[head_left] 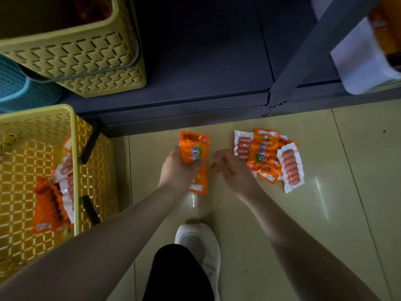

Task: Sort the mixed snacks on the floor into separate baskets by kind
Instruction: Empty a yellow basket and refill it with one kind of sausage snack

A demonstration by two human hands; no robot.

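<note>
My left hand (178, 168) grips a light, slippery orange packet (193, 149) mid-body; right hand (230, 168) hovers loose-fingered beside it, holding nothing.

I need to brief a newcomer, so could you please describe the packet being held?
Start at the yellow basket on the left, then look right across the floor tiles. The left hand holds an orange packet, the only one lifted off the floor.
</note>
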